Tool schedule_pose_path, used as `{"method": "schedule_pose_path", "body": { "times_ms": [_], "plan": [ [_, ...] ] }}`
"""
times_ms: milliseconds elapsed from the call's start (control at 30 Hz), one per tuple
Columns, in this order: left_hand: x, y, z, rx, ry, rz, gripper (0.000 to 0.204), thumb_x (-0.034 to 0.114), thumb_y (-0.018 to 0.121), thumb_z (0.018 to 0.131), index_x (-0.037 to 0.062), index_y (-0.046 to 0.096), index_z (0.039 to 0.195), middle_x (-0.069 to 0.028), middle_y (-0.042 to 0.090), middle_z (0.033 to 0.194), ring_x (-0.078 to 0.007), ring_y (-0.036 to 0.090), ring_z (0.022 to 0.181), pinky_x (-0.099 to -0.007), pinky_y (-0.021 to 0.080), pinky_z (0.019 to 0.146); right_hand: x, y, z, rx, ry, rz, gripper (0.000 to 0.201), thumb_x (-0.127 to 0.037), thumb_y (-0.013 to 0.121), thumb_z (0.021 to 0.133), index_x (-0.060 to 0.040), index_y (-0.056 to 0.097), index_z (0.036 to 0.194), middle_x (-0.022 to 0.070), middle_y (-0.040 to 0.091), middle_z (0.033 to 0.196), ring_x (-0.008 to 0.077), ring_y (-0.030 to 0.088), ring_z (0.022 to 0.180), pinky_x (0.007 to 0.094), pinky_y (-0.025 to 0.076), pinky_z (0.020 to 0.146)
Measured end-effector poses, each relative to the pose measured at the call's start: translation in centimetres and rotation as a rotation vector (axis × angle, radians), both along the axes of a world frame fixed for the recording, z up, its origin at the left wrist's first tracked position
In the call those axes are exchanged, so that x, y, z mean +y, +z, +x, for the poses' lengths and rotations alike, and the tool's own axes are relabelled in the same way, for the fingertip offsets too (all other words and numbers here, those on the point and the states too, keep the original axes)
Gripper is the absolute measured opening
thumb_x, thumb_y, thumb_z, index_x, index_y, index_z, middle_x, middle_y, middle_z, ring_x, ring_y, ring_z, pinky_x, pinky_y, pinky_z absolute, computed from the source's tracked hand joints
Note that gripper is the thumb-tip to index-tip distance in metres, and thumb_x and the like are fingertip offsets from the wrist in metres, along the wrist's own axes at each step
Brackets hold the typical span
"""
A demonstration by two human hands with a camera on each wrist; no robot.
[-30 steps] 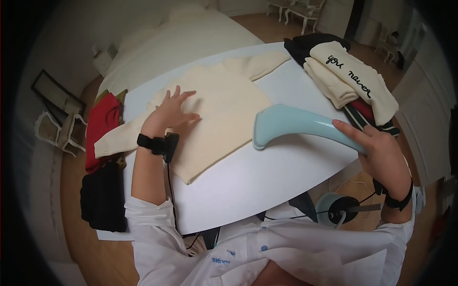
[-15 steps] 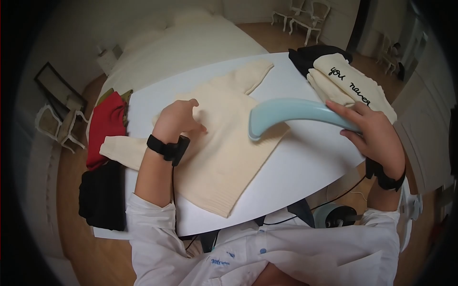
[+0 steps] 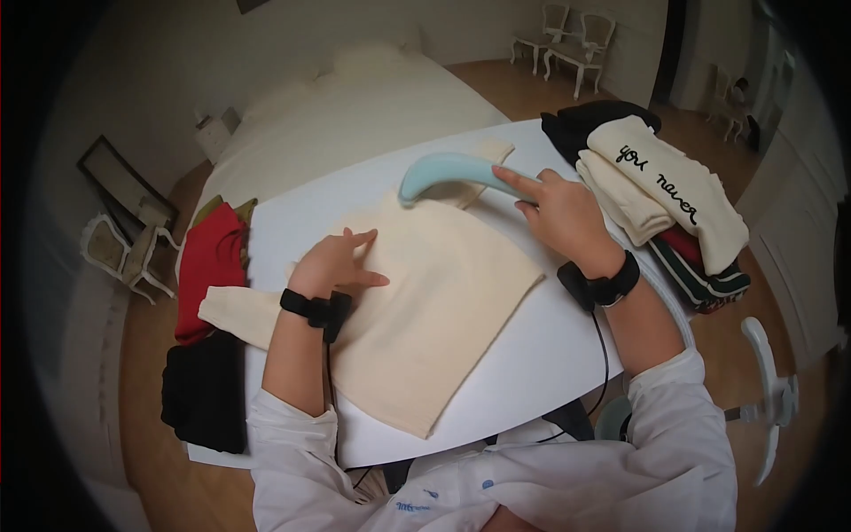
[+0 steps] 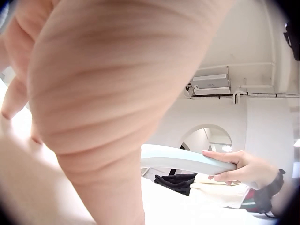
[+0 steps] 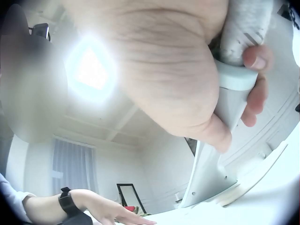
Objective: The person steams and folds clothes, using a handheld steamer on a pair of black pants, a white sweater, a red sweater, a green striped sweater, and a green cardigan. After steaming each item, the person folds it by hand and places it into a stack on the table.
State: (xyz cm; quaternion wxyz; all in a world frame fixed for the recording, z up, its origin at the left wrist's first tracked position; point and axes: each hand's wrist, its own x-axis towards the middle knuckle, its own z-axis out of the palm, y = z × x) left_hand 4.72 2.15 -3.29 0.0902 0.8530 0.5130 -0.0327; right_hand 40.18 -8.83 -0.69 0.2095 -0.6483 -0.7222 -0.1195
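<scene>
A cream knit sweater (image 3: 443, 293) lies on the white table (image 3: 567, 346), one sleeve stretched out to the left and its hem angled toward the person. My right hand (image 3: 567, 217) grips the handle of a light blue garment steamer (image 3: 448, 168), index finger laid along its top. The steamer's head is over the far part of the sweater. In the right wrist view, a pale hose (image 5: 246, 33) runs from the handle's end. My left hand (image 3: 330, 264) rests on the sweater's left part, fingers loosely extended; the left wrist view shows mostly the base of that hand.
Folded clothes, with a cream top (image 3: 660, 182) lettered in black uppermost, are stacked at the table's right. Red (image 3: 211, 262) and black (image 3: 204, 390) garments lie along the left edge. Behind the table is a bed (image 3: 355, 115). A hanger-shaped stand (image 3: 776, 399) is at right.
The steamer has swung leftward and away from the person, from the right side to over the sweater's far part. The sweater has turned, its hem now nearer the person. My left hand stays at the sweater.
</scene>
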Motion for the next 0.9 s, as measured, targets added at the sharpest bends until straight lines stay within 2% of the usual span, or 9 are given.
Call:
{"method": "schedule_pose_path", "body": {
  "times_ms": [67, 133, 233, 367, 500, 567, 700, 800, 900],
  "plan": [
    [-0.4, -0.1, 0.0, 0.007, -0.002, -0.005, 0.099, 0.059, 0.083, 0.075, 0.0206, 0.045, 0.158, -0.0317, 0.055, 0.145, -0.0436, 0.062, 0.123, -0.0437, 0.049, 0.105, 0.6, -0.7, 1.6, -0.053, -0.102, 0.06, 0.059, -0.019, 0.069, 0.095, -0.0442, 0.057, 0.147, 0.0136, 0.062, 0.09, 0.032, 0.068, 0.072, 0.0421, 0.057, 0.067],
    [0.1, 0.0, -0.1, 0.041, 0.011, 0.017, 0.104, 0.064, 0.086, 0.07, 0.028, 0.045, 0.159, -0.0248, 0.06, 0.144, -0.0379, 0.066, 0.121, -0.045, 0.054, 0.099, 1.3, -1.3, 3.3, -0.078, -0.156, 0.049, 0.058, -0.019, 0.068, 0.096, -0.0417, 0.056, 0.149, 0.0144, 0.062, 0.092, 0.0325, 0.069, 0.074, 0.0429, 0.058, 0.068],
    [0.1, 0.4, 0.3, 0.077, 0.042, -0.029, 0.105, 0.065, 0.086, 0.069, 0.0281, 0.045, 0.159, -0.0248, 0.062, 0.142, -0.0375, 0.068, 0.117, -0.0448, 0.055, 0.097, 2.2, -1.9, 4.8, -0.135, -0.32, 0.064, 0.06, -0.019, 0.069, 0.095, -0.038, 0.054, 0.15, 0.0151, 0.062, 0.094, 0.034, 0.07, 0.077, 0.0453, 0.059, 0.071],
    [-0.1, 0.6, 0.5, 0.084, 0.052, -0.021, 0.105, 0.065, 0.086, 0.069, 0.0275, 0.045, 0.159, -0.0243, 0.063, 0.14, -0.0382, 0.069, 0.115, -0.0446, 0.055, 0.096, 1.6, -1.5, 3.8, -0.134, -0.258, 0.111, 0.06, -0.021, 0.068, 0.096, -0.0395, 0.053, 0.151, 0.0147, 0.062, 0.095, 0.0341, 0.07, 0.076, 0.0446, 0.059, 0.069],
    [-0.3, 0.7, 0.5, 0.082, 0.04, -0.023, 0.104, 0.065, 0.086, 0.07, 0.0274, 0.046, 0.158, -0.0244, 0.063, 0.139, -0.0383, 0.069, 0.116, -0.0444, 0.055, 0.097, 0.0, -1.2, -0.2, -0.002, -0.023, 0.083, 0.059, -0.023, 0.067, 0.097, -0.0436, 0.053, 0.15, 0.0137, 0.062, 0.095, 0.033, 0.069, 0.076, 0.0428, 0.058, 0.067],
    [-0.9, 1.2, 0.8, 0.047, 0.06, -0.044, 0.099, 0.059, 0.085, 0.074, 0.0237, 0.047, 0.158, -0.0246, 0.066, 0.133, -0.0403, 0.065, 0.12, -0.0436, 0.049, 0.104, -0.6, -1.1, -1.7, 0.078, 0.128, -0.005, 0.059, -0.026, 0.068, 0.097, -0.0458, 0.052, 0.15, 0.013, 0.063, 0.094, 0.0321, 0.069, 0.074, 0.042, 0.058, 0.067],
    [-0.4, 0.8, 0.7, 0.112, 0.058, -0.041, 0.1, 0.06, 0.085, 0.074, 0.0247, 0.045, 0.159, -0.0235, 0.066, 0.134, -0.0402, 0.065, 0.12, -0.0437, 0.049, 0.104, -0.4, -1.2, -2.5, -0.007, 0.143, 0.031, 0.059, -0.026, 0.068, 0.096, -0.0455, 0.052, 0.15, 0.0126, 0.063, 0.094, 0.0317, 0.069, 0.074, 0.0418, 0.058, 0.067],
    [-0.1, 0.3, 0.5, 0.103, 0.05, -0.013, 0.102, 0.062, 0.085, 0.073, 0.0263, 0.044, 0.159, -0.0226, 0.066, 0.134, -0.0401, 0.065, 0.12, -0.0438, 0.049, 0.104, 1.5, -1.6, -0.5, -0.03, 0.058, 0.06, 0.059, -0.024, 0.068, 0.097, -0.0454, 0.053, 0.15, 0.0132, 0.063, 0.095, 0.0317, 0.069, 0.075, 0.0418, 0.058, 0.068],
    [0.3, 0.2, 0.3, 0.119, 0.046, -0.036, 0.109, 0.069, 0.084, 0.069, 0.0281, 0.041, 0.161, -0.0251, 0.058, 0.145, -0.0381, 0.067, 0.119, -0.044, 0.054, 0.098, 3.8, -2.7, 3.4, -0.074, -0.107, 0.07, 0.061, -0.021, 0.067, 0.097, -0.0443, 0.051, 0.151, 0.0142, 0.064, 0.097, 0.0324, 0.07, 0.077, 0.0428, 0.059, 0.07]
  ]
}}
